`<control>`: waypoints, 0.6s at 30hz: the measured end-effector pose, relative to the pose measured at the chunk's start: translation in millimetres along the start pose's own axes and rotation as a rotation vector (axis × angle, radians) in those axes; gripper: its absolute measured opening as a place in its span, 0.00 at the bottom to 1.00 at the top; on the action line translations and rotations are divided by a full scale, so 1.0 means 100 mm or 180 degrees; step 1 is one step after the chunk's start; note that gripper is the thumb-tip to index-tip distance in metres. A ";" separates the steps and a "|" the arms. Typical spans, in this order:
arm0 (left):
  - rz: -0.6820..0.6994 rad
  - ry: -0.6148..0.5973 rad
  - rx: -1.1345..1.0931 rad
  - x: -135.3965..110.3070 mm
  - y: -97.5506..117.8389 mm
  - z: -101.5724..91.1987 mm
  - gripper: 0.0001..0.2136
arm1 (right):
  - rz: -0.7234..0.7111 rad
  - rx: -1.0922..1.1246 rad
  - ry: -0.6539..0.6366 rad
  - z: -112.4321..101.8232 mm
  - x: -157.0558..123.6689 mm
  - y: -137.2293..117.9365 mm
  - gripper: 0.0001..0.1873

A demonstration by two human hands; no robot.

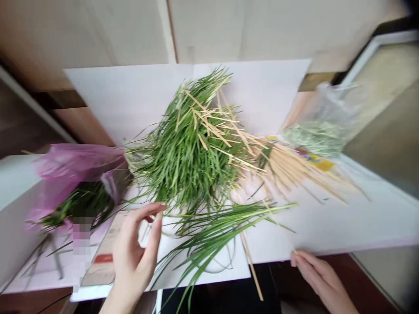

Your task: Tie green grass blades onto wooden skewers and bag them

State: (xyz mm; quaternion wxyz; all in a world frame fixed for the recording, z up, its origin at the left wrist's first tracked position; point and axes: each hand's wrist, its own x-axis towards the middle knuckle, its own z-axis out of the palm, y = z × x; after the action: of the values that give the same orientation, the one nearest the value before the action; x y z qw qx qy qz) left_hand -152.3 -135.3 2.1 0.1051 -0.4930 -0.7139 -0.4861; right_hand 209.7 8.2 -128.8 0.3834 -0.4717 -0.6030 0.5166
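Note:
My left hand (139,248) is raised at the near left, its thumb and forefinger tips pinched together. Whatever they pinch, if anything, is too small to make out. At the table's front right edge, my right hand (322,277) pinches the end of a thin pale strip, blurred, which runs up and left towards the leaves. Between the hands a loose bunch of long, grass-like green leaves (216,229) lies across the white surface, its tips over the front edge. Behind it rises a large heap of similar leaves (193,157), with flat tan strips (212,126) scattered on top.
More tan strips (294,168) fan out to the right, beside a clear bag of pale green pieces (321,135). On the left are a pink plastic bag (81,161) with greenery and a phone-like flat device (104,257). One tan strip (252,270) overhangs the front edge.

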 end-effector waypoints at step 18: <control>0.0843 -0.2745 0.0319 0.35 0.61 2.09 0.02 | -0.0006 -0.0475 -0.0862 -0.23 0.03 0.19 0.30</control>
State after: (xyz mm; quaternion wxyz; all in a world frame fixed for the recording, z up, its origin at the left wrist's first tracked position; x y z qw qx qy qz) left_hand -51.3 55.2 -45.3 -0.1168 -0.7318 -0.6459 -0.1836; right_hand 234.4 17.6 -143.9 0.2629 -0.4243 -0.6863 0.5290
